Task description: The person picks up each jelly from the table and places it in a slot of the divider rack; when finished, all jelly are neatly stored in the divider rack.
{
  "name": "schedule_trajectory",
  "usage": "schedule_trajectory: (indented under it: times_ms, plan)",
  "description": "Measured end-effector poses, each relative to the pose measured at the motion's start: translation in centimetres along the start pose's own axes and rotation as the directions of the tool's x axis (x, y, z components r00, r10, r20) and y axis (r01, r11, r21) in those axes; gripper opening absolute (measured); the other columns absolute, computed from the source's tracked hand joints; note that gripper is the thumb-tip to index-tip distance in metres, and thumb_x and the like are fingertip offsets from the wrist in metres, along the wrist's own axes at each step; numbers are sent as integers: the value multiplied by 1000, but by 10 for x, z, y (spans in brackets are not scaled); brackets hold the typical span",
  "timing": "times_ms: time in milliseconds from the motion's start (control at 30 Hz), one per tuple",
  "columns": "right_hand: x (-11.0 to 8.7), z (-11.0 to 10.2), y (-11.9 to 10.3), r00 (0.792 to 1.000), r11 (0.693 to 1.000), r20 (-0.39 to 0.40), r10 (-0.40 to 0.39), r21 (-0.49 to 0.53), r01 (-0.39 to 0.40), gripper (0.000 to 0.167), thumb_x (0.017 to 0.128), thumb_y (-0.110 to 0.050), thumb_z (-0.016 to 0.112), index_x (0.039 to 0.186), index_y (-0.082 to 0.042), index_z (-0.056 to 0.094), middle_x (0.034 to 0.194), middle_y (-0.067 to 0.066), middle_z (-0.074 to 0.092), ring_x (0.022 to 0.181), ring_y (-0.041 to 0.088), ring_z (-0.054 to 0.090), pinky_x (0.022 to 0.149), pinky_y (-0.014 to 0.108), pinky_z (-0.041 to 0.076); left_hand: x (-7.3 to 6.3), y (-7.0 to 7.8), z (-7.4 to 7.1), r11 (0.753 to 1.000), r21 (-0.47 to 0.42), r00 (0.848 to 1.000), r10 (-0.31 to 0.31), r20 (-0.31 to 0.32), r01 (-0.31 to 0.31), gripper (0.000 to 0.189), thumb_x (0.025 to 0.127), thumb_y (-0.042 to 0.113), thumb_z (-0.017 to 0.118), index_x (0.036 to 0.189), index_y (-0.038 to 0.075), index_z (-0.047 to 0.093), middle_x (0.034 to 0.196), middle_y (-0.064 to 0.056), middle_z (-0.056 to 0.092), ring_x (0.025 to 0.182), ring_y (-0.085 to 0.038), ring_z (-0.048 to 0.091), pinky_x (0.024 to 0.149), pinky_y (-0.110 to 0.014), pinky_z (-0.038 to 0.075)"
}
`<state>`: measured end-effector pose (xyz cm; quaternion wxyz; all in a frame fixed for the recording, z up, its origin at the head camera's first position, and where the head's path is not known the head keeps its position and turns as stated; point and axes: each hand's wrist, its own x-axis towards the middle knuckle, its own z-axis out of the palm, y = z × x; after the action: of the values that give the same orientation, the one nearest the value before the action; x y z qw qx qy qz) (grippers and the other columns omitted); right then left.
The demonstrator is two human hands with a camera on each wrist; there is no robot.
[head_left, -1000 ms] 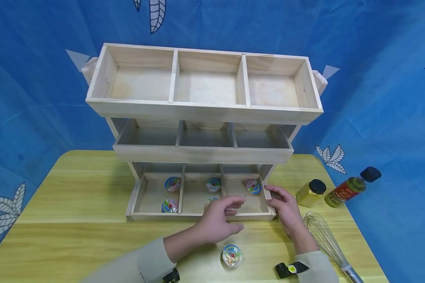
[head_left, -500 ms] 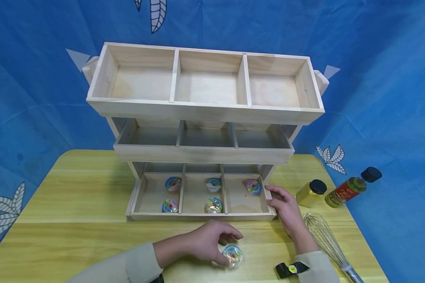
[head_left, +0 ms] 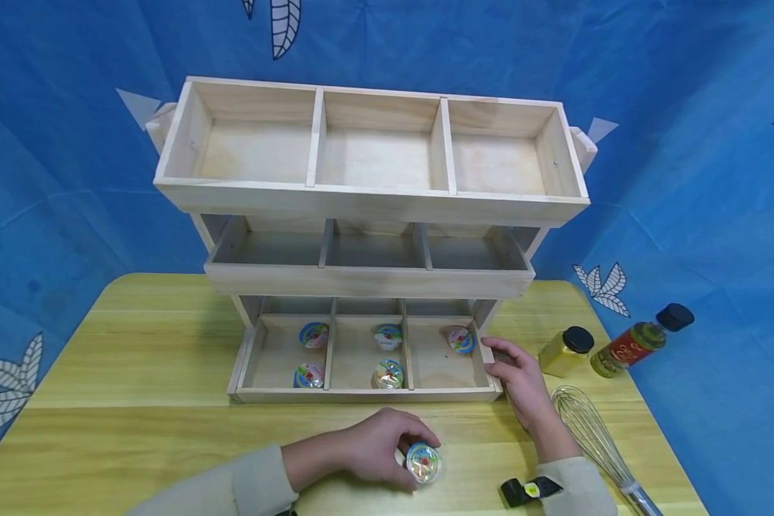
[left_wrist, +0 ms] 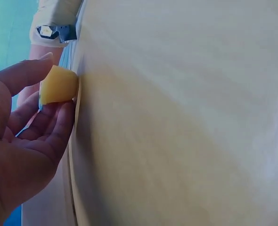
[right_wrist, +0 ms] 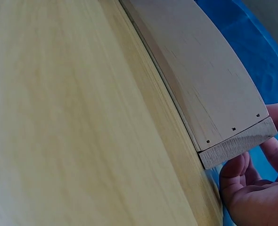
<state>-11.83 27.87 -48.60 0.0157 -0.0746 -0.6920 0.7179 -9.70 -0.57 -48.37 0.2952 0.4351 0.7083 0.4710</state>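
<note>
My left hand (head_left: 383,450) pinches a small jelly cup (head_left: 423,463) with a clear printed lid, low at the table in front of the rack. In the left wrist view the yellow body of this cup (left_wrist: 60,86) shows between thumb and fingers, right by the tabletop. My right hand (head_left: 521,381) grips the right end of the rack's bottom wooden tray (head_left: 368,395); in the right wrist view the fingers curl about the tray's corner (right_wrist: 238,141). Inside the tray, the left compartment bears two jelly cups (head_left: 309,375), the middle two more cups (head_left: 388,374), the right one cup (head_left: 461,339).
Above the bottom tray rise the middle tray (head_left: 368,281) and the top tray (head_left: 370,203), each split into three compartments. On the right stand a yellow jar (head_left: 557,358) with a black lid and a red-labelled bottle (head_left: 632,349). A whisk (head_left: 593,437) lies beside the right forearm.
My left hand has come back from over the tray to the cup on the table and taken hold of it. One more cup now shows in the middle compartment. The right hand stays put.
</note>
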Motion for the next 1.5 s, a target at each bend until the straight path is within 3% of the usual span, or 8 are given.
schedule_trajectory:
  times_ms: [167,333,467,633,767,933,1333,1500]
  plan:
    - [1,0,0,1000,1000,3,9,-13,-9,47,85,11,58,132,12,53,131,16,51,109,14,56,86,24,51,1,3,-3,992,-126,1000,-26,-1,25,47,76,-5,84,119,-1,66,105,10,65,88,-1,64,79,-20,55]
    - [1,0,1,1000,1000,3,19,-21,-18,47,86,11,57,133,13,51,134,19,48,108,15,56,86,25,52,8,11,-11,997,-79,999,17,-43,-21,48,77,1,85,121,3,67,110,11,66,92,0,61,83,-23,54]
    - [1,-1,1,1000,1000,10,21,-21,-21,48,87,11,57,134,14,49,136,22,47,110,16,56,86,25,52,21,20,-21,997,-44,994,57,-98,-61,50,78,5,86,124,2,67,113,11,66,99,-2,59,88,-23,51]
    - [1,-1,0,1000,1000,15,17,-14,-16,48,88,11,57,135,13,49,134,24,49,111,19,56,85,26,52,43,29,-30,985,-172,981,-5,-195,-29,51,78,0,85,125,2,66,113,7,66,101,-7,61,90,-26,52]
    - [0,-1,1,1000,1000,14,15,-10,-15,48,87,11,58,134,13,50,129,24,52,107,21,58,82,26,53,62,28,-35,963,-268,947,-102,-306,17,50,76,-2,85,123,3,68,108,5,66,92,-12,61,80,-26,54]
    - [0,0,0,1000,1000,11,11,-13,-11,48,87,10,58,134,13,50,125,22,54,102,17,58,81,25,53,85,26,-38,957,-282,898,-188,-398,75,51,75,0,86,123,1,68,101,3,65,86,-13,60,74,-25,54]
    - [0,0,0,1000,1000,9,15,-2,-15,47,87,11,58,133,14,50,119,16,59,98,13,60,80,24,52,120,19,-29,943,-276,807,-308,-504,187,50,71,0,88,117,4,71,101,4,66,86,-10,60,73,-22,53]
    - [0,-1,0,1000,1000,17,16,0,-17,47,88,11,58,133,14,49,122,22,56,100,14,60,81,25,53,125,15,-23,942,-256,787,-322,-526,215,51,69,-2,88,116,0,70,95,1,67,84,-9,61,70,-21,53]
